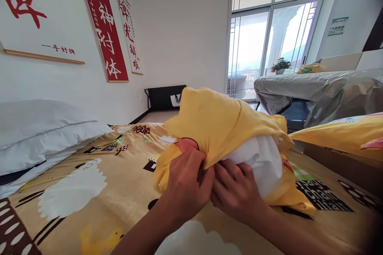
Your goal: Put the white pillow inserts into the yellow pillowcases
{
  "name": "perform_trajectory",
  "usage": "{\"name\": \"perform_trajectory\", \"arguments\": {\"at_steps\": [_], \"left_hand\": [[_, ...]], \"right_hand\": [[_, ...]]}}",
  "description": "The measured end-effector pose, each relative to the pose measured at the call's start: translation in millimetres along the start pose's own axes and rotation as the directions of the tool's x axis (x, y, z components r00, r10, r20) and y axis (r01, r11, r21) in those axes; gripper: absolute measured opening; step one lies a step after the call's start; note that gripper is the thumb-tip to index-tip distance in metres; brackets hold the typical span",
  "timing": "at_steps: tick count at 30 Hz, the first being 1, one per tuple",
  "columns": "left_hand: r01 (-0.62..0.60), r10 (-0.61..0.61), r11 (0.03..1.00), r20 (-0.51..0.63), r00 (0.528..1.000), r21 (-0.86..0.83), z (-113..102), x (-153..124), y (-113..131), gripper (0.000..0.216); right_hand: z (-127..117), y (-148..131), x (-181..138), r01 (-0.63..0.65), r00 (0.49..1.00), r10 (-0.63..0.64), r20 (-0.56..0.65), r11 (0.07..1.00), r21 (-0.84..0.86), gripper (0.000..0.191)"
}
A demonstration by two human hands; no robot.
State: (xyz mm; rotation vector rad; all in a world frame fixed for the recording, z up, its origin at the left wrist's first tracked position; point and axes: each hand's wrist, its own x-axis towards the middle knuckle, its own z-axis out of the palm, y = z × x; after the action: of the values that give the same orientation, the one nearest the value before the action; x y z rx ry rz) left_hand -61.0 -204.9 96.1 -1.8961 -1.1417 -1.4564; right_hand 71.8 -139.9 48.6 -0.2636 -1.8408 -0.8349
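Note:
A yellow pillowcase (209, 115) is bunched around a white pillow (260, 159), which shows through the case's opening on the right. My left hand (187, 185) is closed, pinching the fabric at the edge of that opening. Close beside it, my right hand (235, 191) curls its fingers in at the lower side of the opening, against the white pillow; its fingertips are partly hidden in the cloth. Pillow and case rest on a tan bedspread (119, 183) printed with sheep.
White pillows (48, 131) lie at the left by the wall. Another yellow printed piece of bedding (338, 131) is at the right. Farther back stand a plastic-covered table (311, 83) with a potted plant (280, 65), a black flat panel (163, 97) and a glass sliding door (269, 48).

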Motion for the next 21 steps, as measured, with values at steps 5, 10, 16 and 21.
{"name": "perform_trajectory", "arguments": {"at_steps": [5, 10, 16, 21], "left_hand": [[-0.012, 0.010, 0.996, 0.027, 1.000, 0.084, 12.0, -6.3, 0.2, 0.018], [-0.071, 0.064, 0.987, 0.059, 0.996, 0.142, 18.4, -15.8, -16.3, 0.023], [-0.170, 0.160, 0.985, 0.207, 0.965, 0.031, -17.6, -59.6, -48.8, 0.021], [0.264, -0.265, 0.964, -0.022, 0.964, -0.037, -62.3, -76.6, -103.1, 0.018]], "right_hand": [[32.4, 6.1, 0.6, -0.006, 1.000, 0.007, -0.008, 0.999, 0.048, 0.020], [58.3, 2.8, -1.9, 0.032, 0.994, -0.024, -0.107, 0.997, 0.075, 0.025], [24.3, -36.4, -14.0, 0.121, 0.984, -0.136, 0.119, 0.984, 0.131, 0.023], [16.6, -72.8, -19.0, 0.194, 0.965, -0.231, 0.124, 0.947, 0.256, 0.015]]}}
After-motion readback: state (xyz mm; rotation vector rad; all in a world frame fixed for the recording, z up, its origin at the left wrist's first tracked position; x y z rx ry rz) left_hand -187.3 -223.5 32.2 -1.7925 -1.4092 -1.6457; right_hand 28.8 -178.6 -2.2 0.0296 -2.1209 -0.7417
